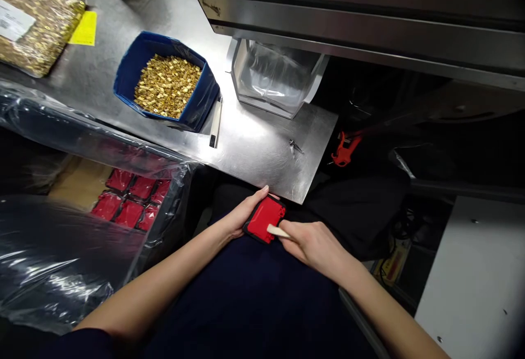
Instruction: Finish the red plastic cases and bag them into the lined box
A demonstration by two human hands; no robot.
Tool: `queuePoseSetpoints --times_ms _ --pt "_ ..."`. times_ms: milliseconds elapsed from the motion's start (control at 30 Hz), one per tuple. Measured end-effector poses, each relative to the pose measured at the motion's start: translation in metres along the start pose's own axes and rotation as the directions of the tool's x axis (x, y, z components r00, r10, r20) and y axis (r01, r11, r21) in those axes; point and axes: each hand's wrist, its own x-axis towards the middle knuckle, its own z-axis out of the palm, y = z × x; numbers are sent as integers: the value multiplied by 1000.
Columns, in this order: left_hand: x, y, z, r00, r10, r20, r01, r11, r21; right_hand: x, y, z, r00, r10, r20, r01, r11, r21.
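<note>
My left hand grips a small red plastic part with a black rim by its left side, low in front of my lap. Two red hinge-like lugs show along the part's right edge. Closed round a cream-coloured flat-ended stick is my right hand; the stick's tip lies over the red face, and whether it touches cannot be seen. Just beyond, at the steel table's near corner, lie a few small metal pieces.
A blue bin of small brass pieces stands on the table beside a white-handled tool. Behind are a grey bin and a bag of brass pieces. A plastic-lined crate at left holds several red parts. An orange tool hangs right.
</note>
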Motion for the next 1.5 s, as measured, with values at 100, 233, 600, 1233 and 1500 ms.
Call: queuePoseSetpoints --times_ms 100,233,600,1233,1500 --pt "1 0 -2 1000 -19 -5 19 1000 -5 1 0 0 1000 -6 -26 5 1000 -15" --pt "3 -1 -2 999 -48 1 48 998 -36 0 2 0 998 20 -52 -21 999 -29" --pt "3 -1 -1 999 -37 -12 36 999 -29 4 -4 3 998 42 -43 -44 998 -41" --pt "-28 -10 -38 950 161 268 -81 955 -286 99 18 -41 752 234 -616 -307 952 -13" --pt "-19 -9 -43 918 164 360 -55 954 -296 40 160 -95 819 257 -513 -527 690 -495"
